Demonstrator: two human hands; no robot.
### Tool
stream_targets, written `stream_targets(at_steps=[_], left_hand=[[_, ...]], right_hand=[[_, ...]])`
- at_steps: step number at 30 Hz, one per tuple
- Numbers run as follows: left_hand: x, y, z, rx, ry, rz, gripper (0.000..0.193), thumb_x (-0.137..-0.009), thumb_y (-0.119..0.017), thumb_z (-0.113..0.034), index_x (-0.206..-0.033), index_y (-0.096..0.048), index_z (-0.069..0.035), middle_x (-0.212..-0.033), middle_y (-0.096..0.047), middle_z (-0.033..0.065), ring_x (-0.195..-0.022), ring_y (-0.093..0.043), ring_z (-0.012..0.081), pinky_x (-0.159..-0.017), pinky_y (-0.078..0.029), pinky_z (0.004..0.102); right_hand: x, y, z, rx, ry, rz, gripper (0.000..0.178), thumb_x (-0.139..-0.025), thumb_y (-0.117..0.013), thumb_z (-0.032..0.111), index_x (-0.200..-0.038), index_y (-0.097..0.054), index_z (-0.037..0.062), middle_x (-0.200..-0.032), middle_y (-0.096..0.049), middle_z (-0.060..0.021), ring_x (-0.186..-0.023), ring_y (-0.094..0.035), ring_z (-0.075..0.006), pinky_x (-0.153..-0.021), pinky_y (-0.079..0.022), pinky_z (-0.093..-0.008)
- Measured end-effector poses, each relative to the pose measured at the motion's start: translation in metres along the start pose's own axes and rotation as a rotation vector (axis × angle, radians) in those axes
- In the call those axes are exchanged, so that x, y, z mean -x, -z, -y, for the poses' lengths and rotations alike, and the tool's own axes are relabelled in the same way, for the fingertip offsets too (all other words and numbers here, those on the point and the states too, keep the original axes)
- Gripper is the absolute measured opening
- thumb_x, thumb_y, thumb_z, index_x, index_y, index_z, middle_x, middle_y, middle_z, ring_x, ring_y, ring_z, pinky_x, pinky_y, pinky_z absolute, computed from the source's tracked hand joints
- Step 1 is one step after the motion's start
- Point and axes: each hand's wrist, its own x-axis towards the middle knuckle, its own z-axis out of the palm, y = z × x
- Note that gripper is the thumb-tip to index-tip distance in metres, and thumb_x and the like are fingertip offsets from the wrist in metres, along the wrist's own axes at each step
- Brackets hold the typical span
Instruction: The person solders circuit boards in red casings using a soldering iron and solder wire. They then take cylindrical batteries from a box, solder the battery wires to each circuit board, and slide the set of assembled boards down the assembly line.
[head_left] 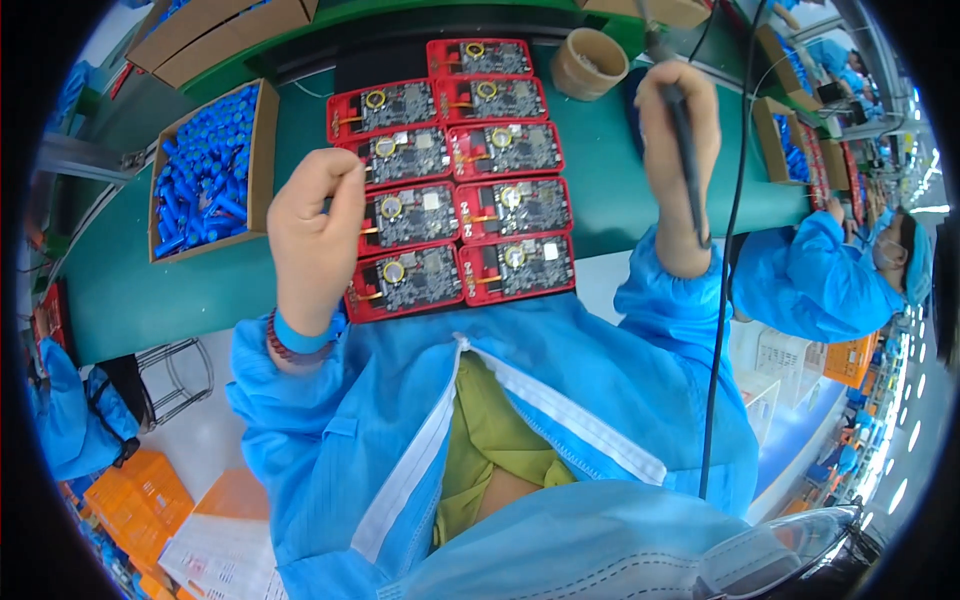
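My left hand [315, 225] is closed, thumb against fingertips, beside the left column of red cases. What its fingers hold, if anything, is hidden. My right hand [680, 135] is wrapped around a slim black-handled tool [684, 150], raised to the right of the cases. Its tip points away from me and is too blurred to make out. Several red cases [517, 310] lie in two columns before me, each with a circuit board [518, 207] inside. Every board carries a round gold-rimmed part [393, 271].
A cardboard box [263, 165] of blue cylinders [205, 165] stands left on the green table [115, 285]. A tan cup [590, 75] with small pieces inside is at the back. A black cable [733, 210] hangs by my right arm. Another person [825, 275] works at the right.
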Motion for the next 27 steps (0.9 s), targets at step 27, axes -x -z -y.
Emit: stream_targets(at_steps=[27], left_hand=[[-0.088, -0.009, 0.133, -0.359, 0.005, 0.038, 0.011, -0.085, -0.059, -0.011, -0.088, -0.06, 0.0, -0.074, -0.056, 0.0089, -0.066, -0.054, 0.0167, -0.061, -0.043, 0.0279]], right_hand=[[-0.029, -0.128, 0.014, -0.502, -0.098, 0.61, 0.016, -0.091, -0.056, 0.015, -0.091, -0.062, 0.0008, -0.079, -0.061, -0.0036, -0.069, -0.054, -0.0093, -0.064, -0.044, -0.0236]])
